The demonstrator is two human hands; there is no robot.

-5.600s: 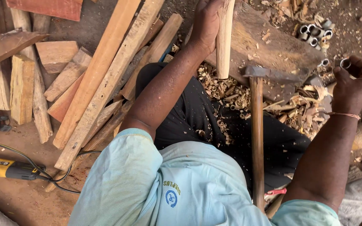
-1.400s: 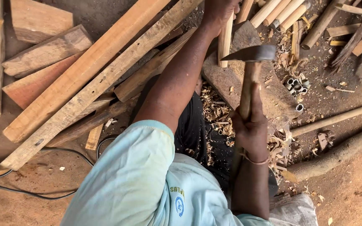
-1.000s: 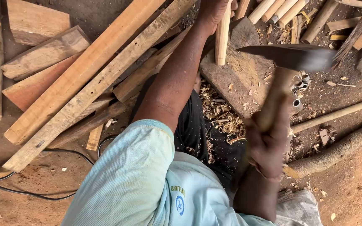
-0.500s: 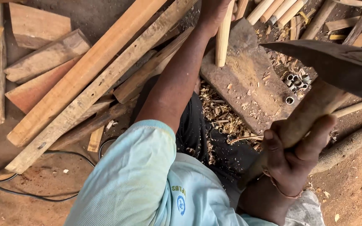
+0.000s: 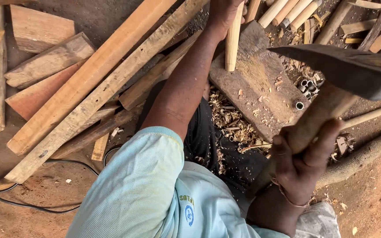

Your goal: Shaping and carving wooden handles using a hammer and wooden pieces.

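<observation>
**Adze raised over wooden stick on chopping block**

Right hand (image 5: 303, 161) was closed around the rough wooden handle of the adze (image 5: 331, 83); its dark, flat metal head was raised close to the camera. Left hand (image 5: 223, 13) gripped a pale, smooth round stick (image 5: 233, 39), held upright with its lower end on the worn chopping block (image 5: 261, 88). Curled wood shavings (image 5: 230, 121) lay beside the block. Rough planks (image 5: 89, 83) lay on the dirt floor. Small blue round emblem on the light shirt (image 5: 155, 198).

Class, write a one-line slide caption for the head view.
Left hand steadies a wooden stick on a block; right hand raises an adze.
</observation>
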